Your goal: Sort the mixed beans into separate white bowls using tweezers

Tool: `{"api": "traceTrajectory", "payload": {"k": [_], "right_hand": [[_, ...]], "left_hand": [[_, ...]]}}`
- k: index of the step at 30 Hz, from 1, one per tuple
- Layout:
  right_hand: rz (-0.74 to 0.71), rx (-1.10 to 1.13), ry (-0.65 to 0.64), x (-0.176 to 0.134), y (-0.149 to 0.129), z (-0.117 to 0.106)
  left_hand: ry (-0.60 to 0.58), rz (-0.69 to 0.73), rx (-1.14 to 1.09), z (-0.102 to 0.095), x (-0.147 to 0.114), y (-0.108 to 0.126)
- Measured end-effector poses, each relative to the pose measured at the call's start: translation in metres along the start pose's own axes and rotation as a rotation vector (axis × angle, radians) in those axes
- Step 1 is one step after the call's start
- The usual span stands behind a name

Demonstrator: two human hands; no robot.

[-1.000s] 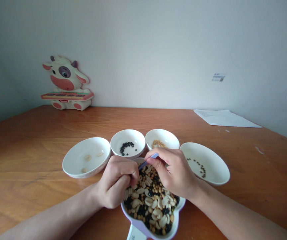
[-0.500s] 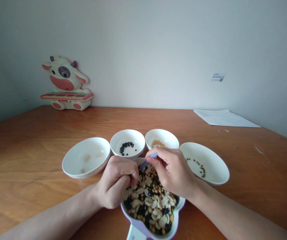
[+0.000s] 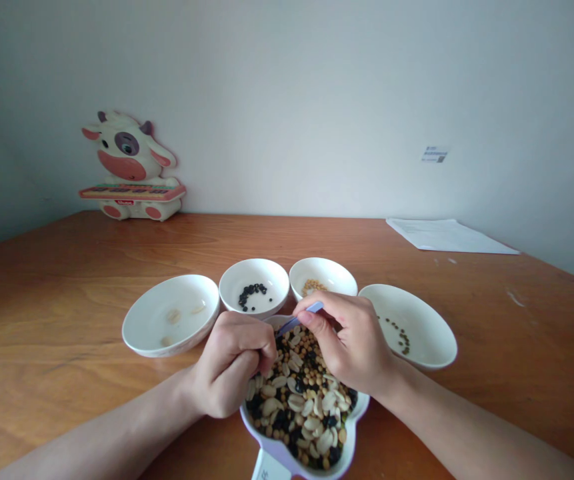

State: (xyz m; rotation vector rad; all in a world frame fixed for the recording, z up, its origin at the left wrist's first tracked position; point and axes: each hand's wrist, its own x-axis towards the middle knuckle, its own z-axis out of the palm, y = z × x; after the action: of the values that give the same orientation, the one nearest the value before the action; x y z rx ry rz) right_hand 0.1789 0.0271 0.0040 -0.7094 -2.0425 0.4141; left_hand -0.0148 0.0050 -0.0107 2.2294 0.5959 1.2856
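My right hand [image 3: 349, 340] pinches purple tweezers [image 3: 297, 322] between thumb and fingers. They slant down to the left over a lilac-rimmed container [image 3: 354, 433]. Inside it lies a mix of pale peanut halves [image 3: 324, 440], yellow beans and black beans. Curled over the container's left edge is my left hand [image 3: 237, 363], its fingers closed close to the low end of the tweezers. What it holds, if anything, is hidden.
Behind the container curve white bowls: one with a few pale pieces [image 3: 171, 313], one with black beans [image 3: 251, 293], one with yellow beans [image 3: 314, 285], one with small dark beans [image 3: 404, 340]. A cow toy keyboard [image 3: 131, 193] and papers [image 3: 449, 235] sit farther back.
The upper end of the tweezers has shifted slightly right and up in my right hand, and they lie at a flatter slant. My left hand stays closed over the container's edge.
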Motion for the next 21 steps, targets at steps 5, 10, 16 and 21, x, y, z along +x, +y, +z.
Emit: {"api": "traceTrajectory", "payload": {"k": [5,10,16,21], "right_hand": [[0.006,0.011,0.124,-0.0018,-0.0031,-0.0012],[0.087,0.02,0.211,-0.004,-0.0034,0.001],[0.145,0.026,0.166,-0.0032,0.0017,0.0039],[0.15,0.028,0.111,-0.0022,0.0036,0.0045]], "left_hand": [[-0.001,0.001,-0.014,0.0007,-0.0032,0.0001],[0.005,0.014,-0.006,0.0003,-0.0023,-0.0016],[-0.001,0.0,-0.007,0.0003,-0.0028,-0.0036],[0.004,0.011,0.007,0.0014,-0.0027,-0.001]]}}
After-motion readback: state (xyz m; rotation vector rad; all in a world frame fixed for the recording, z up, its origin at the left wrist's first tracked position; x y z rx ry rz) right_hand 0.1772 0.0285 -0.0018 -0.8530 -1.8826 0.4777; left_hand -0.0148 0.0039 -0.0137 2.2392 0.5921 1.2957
